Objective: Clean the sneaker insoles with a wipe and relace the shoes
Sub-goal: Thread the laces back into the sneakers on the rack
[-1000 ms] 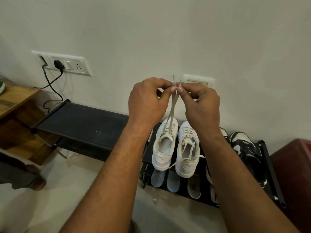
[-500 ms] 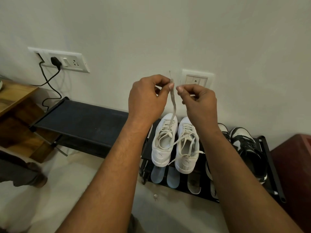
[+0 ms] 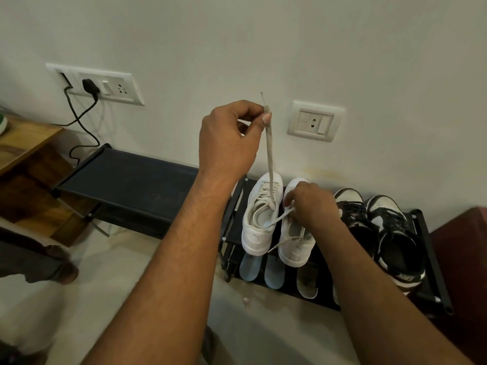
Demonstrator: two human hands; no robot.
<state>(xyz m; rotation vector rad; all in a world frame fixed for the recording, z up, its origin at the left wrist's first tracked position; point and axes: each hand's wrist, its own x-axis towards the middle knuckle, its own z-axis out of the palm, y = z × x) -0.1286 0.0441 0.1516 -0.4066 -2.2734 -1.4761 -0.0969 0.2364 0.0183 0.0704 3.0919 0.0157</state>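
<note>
Off-white lace [image 3: 270, 154] mid-relacing: pinching one end high with left hand [image 3: 229, 138], gripping the other strand low with right hand [image 3: 312, 206]; next, probably threading an eyelet of the white sneaker [image 3: 259, 230].

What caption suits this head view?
Relacing: left hand holds a lace end high above the white sneaker; right hand pinches another strand below.

The right hand [image 3: 312, 204] has let go of its lace end and dropped from beside the left hand [image 3: 229, 138] to the right sneaker [image 3: 295, 248], where it now lies over the tongue. Of the two ends held up a second ago, only one lace [image 3: 270, 154] is now raised. The fallen end [image 3: 280, 218] runs low across the left sneaker [image 3: 257, 233] to the right hand's fingers, the grip there hidden. The hands, touching before, are now well apart.
</note>
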